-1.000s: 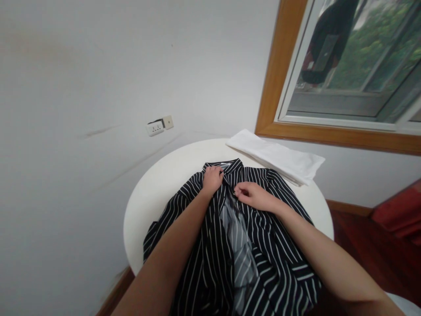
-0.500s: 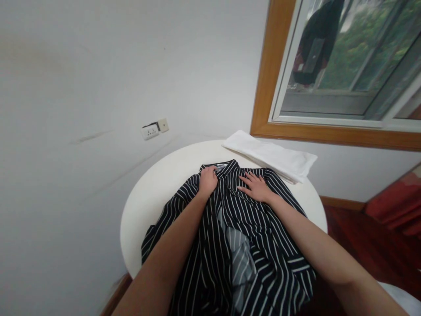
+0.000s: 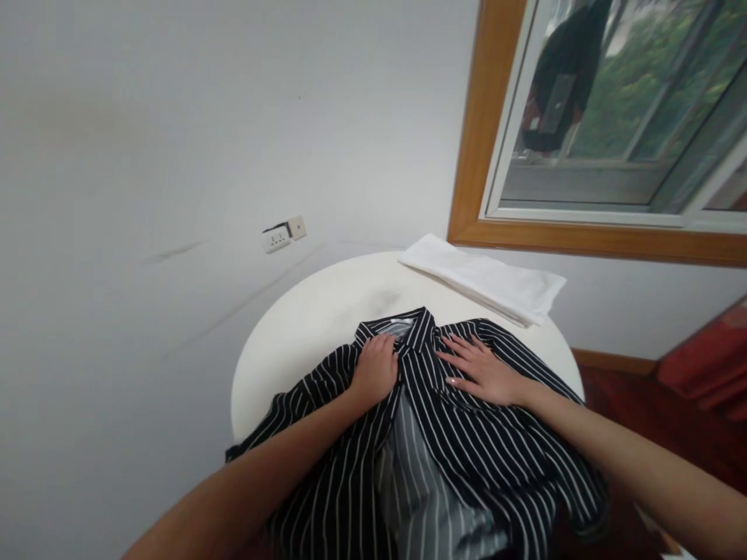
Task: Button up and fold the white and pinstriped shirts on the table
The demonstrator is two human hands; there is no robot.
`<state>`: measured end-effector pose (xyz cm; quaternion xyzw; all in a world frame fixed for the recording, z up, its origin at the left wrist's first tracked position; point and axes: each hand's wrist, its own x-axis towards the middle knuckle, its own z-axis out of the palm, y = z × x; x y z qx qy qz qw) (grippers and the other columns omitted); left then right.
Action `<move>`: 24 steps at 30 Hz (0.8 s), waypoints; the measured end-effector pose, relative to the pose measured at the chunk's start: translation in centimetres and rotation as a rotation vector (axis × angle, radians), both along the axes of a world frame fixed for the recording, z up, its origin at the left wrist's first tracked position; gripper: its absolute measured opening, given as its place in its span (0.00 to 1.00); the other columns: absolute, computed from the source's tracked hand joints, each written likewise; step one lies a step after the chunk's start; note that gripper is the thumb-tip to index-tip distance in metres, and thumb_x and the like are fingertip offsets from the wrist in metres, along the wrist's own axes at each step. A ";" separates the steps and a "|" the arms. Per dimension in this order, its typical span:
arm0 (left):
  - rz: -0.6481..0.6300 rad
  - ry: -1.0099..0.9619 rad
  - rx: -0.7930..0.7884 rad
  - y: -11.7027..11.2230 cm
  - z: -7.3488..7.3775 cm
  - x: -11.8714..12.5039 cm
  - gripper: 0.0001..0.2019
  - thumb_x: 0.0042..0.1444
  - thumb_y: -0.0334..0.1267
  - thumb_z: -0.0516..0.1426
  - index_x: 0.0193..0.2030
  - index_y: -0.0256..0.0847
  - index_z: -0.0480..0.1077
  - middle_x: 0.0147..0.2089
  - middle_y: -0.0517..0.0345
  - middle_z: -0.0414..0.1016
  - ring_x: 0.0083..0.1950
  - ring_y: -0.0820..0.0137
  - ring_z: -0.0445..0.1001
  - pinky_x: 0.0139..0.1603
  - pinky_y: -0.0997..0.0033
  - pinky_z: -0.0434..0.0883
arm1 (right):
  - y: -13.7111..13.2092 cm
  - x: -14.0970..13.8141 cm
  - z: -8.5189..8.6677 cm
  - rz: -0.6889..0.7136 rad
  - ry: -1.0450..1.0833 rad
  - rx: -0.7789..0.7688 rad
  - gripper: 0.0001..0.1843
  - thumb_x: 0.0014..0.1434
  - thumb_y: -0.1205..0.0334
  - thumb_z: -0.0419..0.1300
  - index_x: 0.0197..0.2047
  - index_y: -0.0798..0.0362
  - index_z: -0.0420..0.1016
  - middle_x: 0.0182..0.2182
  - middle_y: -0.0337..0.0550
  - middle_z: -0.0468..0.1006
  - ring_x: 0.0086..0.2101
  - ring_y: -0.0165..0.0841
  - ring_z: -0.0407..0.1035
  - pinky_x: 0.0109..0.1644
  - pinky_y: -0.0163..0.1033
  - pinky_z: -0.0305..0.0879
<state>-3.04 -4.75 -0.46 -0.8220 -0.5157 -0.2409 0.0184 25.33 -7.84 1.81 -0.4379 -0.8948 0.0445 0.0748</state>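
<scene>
A black shirt with thin white stripes (image 3: 467,459) lies front up on a round white table (image 3: 303,327), its collar pointing away from me and its front partly open over the grey inside. My left hand (image 3: 377,369) rests on the shirt just left of the collar with the fingers curled on the cloth. My right hand (image 3: 482,369) lies flat on the right chest panel, fingers stretched out toward the collar.
A folded white cloth (image 3: 487,278) lies at the table's far right edge, under a wood-framed window (image 3: 472,155). A wall socket (image 3: 280,233) sits on the white wall behind. Red-brown floor (image 3: 636,397) shows to the right.
The shirt has slid toward me along with both hands. My right hand went from a pinch at the placket to lying flat on the right panel. The front opening has narrowed near the collar.
</scene>
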 end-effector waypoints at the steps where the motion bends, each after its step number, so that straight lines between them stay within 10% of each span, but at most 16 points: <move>1: -0.004 0.010 -0.004 -0.2 -0.1 0.0 0.21 0.62 0.36 0.46 0.61 0.36 0.61 0.63 0.45 0.65 0.65 0.60 0.61 0.68 0.53 0.54 | -0.1 0.5 0.3 -0.009 -0.005 -0.008 0.33 0.65 0.37 0.41 0.69 0.39 0.51 0.70 0.42 0.46 0.68 0.43 0.40 0.68 0.60 0.34; 11: -0.321 -0.020 -0.052 8.0 1.2 1.7 0.24 0.61 0.37 0.50 0.64 0.38 0.58 0.64 0.46 0.64 0.65 0.61 0.61 0.66 0.54 0.58 | 4.9 -6.4 1.6 -0.393 0.031 0.118 0.25 0.66 0.47 0.48 0.54 0.56 0.70 0.53 0.57 0.71 0.54 0.44 0.65 0.59 0.50 0.58; 19: 0.123 0.040 0.089 3.6 3.0 1.1 0.14 0.63 0.36 0.47 0.50 0.40 0.70 0.48 0.47 0.72 0.53 0.59 0.67 0.56 0.57 0.66 | 8.7 -7.2 -1.1 -0.365 0.056 0.125 0.28 0.67 0.46 0.43 0.60 0.56 0.65 0.64 0.55 0.60 0.64 0.42 0.51 0.67 0.54 0.42; 24: 0.231 0.062 -0.015 2.1 1.7 0.9 0.18 0.64 0.41 0.48 0.57 0.41 0.67 0.59 0.47 0.68 0.61 0.58 0.63 0.63 0.51 0.59 | 7.8 -7.1 -0.6 -0.184 0.019 0.099 0.28 0.68 0.47 0.42 0.60 0.56 0.66 0.65 0.53 0.59 0.65 0.40 0.48 0.68 0.53 0.39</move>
